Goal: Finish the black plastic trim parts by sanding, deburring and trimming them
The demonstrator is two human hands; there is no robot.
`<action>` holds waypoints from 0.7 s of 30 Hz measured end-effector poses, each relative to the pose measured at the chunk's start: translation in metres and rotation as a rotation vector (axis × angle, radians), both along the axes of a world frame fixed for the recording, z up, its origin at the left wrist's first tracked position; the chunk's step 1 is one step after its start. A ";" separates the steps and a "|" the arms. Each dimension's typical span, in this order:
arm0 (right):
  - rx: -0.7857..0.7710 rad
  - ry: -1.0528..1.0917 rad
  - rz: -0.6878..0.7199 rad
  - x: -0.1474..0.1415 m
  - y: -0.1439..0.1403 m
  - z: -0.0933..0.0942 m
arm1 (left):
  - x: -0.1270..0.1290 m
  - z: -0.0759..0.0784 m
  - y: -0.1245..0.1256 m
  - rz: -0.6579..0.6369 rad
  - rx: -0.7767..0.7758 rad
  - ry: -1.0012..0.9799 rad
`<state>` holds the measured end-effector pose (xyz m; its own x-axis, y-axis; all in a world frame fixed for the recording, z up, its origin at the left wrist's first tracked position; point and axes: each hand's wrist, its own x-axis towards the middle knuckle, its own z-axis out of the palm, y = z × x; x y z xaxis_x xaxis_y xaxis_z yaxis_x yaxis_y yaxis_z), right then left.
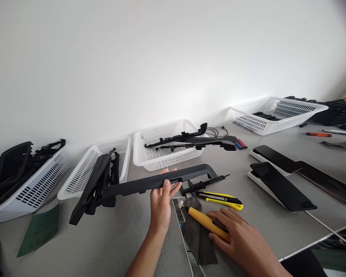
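Worktable: grey top (pixel 259 165); I have black parts, white baskets and hand tools spread over it.
White basket: the slotted one (pixel 148 163) stands beyond my left hand, with more black mouldings propped in it and over its rim. Looks thin-walled and light.
Black trim strip: long plastic moulding (pixel 144 184), held up over the table in front of the baskets. My read: light, fairly stiff lengthwise, some twist likely. Matte face, so probably not very slippery. Small tabs on its lower edge look like the fragile bit; I'd keep pressure off them. Best hold: broad plain stretch near mid-length, thumb on the face, for balance. I'd avoid the hooked right end. Left end overlaps other parts in my view; can't tell where it stops.
Left hand: pinching (pixel 161 198) the strip near mid-length, thumb on the near face, fingers behind.
Right hand: curled (pixel 242 232) over the yellow tool, thumb along the near side, fingers over the far side; grip force I can't tell.
Dark cloth: under the yellow tool (pixel 194 234); soft, limp.
Yellow tool: fat rigid handle (pixel 203 219), likely easy to grip; hold well behind the white tip.
Snap-off knife: just beyond the tool (pixel 219 197); grab by the yellow body.
White tip: small, rounded (pixel 181 204), maybe delicate.
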<state>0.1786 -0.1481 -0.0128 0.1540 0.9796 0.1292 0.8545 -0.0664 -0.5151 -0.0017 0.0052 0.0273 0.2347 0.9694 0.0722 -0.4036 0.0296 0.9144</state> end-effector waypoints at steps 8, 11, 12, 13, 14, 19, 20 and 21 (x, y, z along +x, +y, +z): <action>0.263 -0.148 0.314 -0.029 0.009 0.010 | -0.001 -0.003 0.003 0.025 -0.036 -0.025; 0.299 -0.009 0.285 -0.032 0.020 0.013 | -0.002 -0.004 0.004 0.032 -0.045 -0.025; 0.339 0.069 0.252 -0.031 0.024 0.015 | -0.002 -0.005 0.004 0.036 -0.047 -0.023; 0.393 0.148 0.208 -0.029 0.026 0.016 | -0.002 -0.006 0.004 0.039 -0.048 -0.020; 0.448 0.225 0.147 -0.027 0.028 0.018 | -0.001 -0.006 0.004 0.037 -0.050 -0.015; 0.592 0.474 -0.188 -0.010 0.038 0.028 | 0.000 -0.010 0.003 0.013 -0.042 0.002; 0.631 0.467 -0.243 -0.003 0.040 0.031 | 0.001 -0.010 0.003 0.009 -0.038 0.002; 0.684 0.432 -0.293 0.005 0.043 0.034 | 0.001 -0.010 0.003 0.005 -0.035 -0.001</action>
<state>0.1835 -0.1052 0.0207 0.5604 0.6208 0.5483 0.5714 0.1894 -0.7985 -0.0008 0.0079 0.0174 0.2296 0.9725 0.0389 -0.4050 0.0591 0.9124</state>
